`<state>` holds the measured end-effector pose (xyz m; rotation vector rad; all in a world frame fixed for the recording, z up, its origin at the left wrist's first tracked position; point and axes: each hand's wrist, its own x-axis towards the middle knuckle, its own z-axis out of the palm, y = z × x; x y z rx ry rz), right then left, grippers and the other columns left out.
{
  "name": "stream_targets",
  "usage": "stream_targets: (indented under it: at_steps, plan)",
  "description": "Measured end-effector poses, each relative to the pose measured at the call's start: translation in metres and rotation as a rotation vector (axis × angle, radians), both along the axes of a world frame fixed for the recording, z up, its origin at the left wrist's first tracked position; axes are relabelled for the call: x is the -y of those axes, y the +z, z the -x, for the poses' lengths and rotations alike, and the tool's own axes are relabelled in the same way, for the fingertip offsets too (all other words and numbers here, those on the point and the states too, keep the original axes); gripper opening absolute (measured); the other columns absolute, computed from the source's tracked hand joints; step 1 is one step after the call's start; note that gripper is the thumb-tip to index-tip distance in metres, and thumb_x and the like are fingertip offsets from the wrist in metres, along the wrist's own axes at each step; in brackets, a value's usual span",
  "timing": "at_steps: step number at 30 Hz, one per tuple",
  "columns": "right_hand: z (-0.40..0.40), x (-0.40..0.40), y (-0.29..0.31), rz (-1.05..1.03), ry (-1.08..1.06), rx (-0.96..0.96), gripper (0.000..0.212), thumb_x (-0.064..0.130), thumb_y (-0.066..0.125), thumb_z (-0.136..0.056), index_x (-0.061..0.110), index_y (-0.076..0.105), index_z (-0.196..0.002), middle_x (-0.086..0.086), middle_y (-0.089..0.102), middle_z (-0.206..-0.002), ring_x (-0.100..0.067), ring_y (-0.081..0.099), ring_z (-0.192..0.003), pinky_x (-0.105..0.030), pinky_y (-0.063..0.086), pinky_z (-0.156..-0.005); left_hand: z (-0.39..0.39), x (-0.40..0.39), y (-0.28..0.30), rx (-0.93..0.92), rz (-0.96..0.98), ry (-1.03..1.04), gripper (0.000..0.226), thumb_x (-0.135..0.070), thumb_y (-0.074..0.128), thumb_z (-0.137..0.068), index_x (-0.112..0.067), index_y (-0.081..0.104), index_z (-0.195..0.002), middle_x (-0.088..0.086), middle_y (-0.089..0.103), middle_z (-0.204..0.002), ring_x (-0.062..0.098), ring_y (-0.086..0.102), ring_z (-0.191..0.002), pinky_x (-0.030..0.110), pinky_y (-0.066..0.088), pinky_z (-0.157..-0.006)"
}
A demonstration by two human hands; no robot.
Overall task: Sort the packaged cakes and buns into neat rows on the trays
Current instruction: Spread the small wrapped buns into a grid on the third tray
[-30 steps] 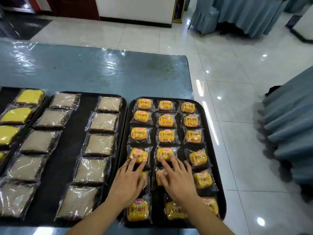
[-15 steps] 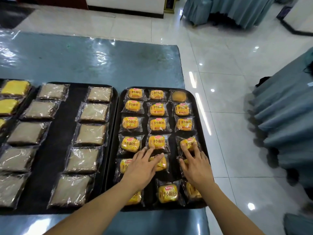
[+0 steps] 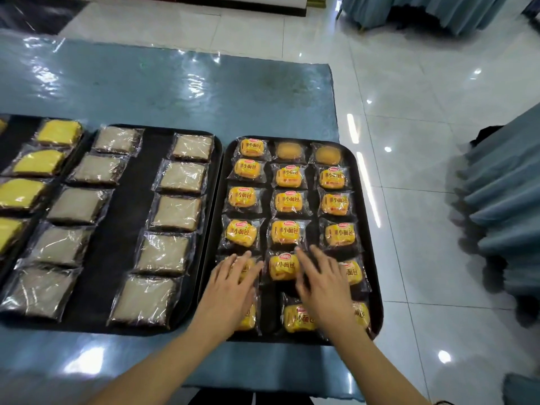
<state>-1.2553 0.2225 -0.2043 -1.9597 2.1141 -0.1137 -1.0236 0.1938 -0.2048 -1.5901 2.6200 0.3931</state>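
Note:
The right black tray (image 3: 370,229) holds several small yellow packaged buns in three columns. My left hand (image 3: 230,290) lies flat with fingers spread on a bun in the left column, fifth row, partly hiding it. My right hand (image 3: 323,283) lies flat between the middle bun of that row (image 3: 282,266) and the right-column bun (image 3: 352,273), fingers spread, gripping nothing. The middle black tray (image 3: 128,229) carries two columns of brown cake slices (image 3: 175,213) in clear wrap. Yellow cake slices (image 3: 38,162) fill the left tray.
The trays sit on a table covered in glossy blue-grey plastic (image 3: 175,92), whose right edge runs just past the bun tray. Beyond is white tiled floor (image 3: 409,97). Blue-draped tables stand at the right (image 3: 508,200) and at the far top (image 3: 423,10).
My left hand slid left from the middle column onto the left-column bun. My right hand shifted left toward the middle column. The camera view moved slightly.

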Motion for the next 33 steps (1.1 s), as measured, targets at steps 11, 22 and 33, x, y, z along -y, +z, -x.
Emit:
stream_targets:
  at_steps: [11, 22, 33]
  plan:
    - [-0.028, -0.032, -0.029, -0.025, 0.131, -0.069, 0.071, 0.061, 0.034, -0.099, 0.037, 0.010, -0.161, -0.002, 0.018, -0.168, -0.021, 0.015, -0.155, -0.039, 0.011, -0.124, -0.029, -0.018, -0.019, 0.037, -0.012, -0.003, 0.056, -0.051, 0.028, -0.100, -0.034, 0.034, -0.153, 0.000, 0.034, -0.160, 0.028, 0.029, -0.149, 0.043, 0.029, -0.116]
    - [-0.019, -0.028, -0.026, 0.039, 0.104, -0.039, 0.061, 0.054, 0.023, -0.105, 0.033, 0.013, -0.162, 0.000, 0.016, -0.169, -0.015, 0.007, -0.156, -0.039, 0.007, -0.125, -0.030, -0.019, -0.014, 0.027, -0.015, -0.053, 0.064, -0.058, 0.023, -0.104, -0.035, 0.004, -0.160, -0.001, 0.000, -0.168, 0.026, 0.000, -0.155, 0.045, 0.006, -0.125]
    - [-0.033, -0.026, -0.035, 0.006, 0.062, 0.134, 0.072, 0.066, 0.020, -0.101, 0.035, -0.005, -0.161, 0.007, -0.009, -0.169, -0.011, -0.014, -0.155, -0.036, 0.007, -0.128, -0.028, -0.019, -0.020, 0.042, -0.037, -0.043, 0.064, -0.058, 0.032, -0.100, -0.033, 0.020, -0.158, 0.001, 0.017, -0.166, 0.029, 0.016, -0.153, 0.048, 0.023, -0.121]
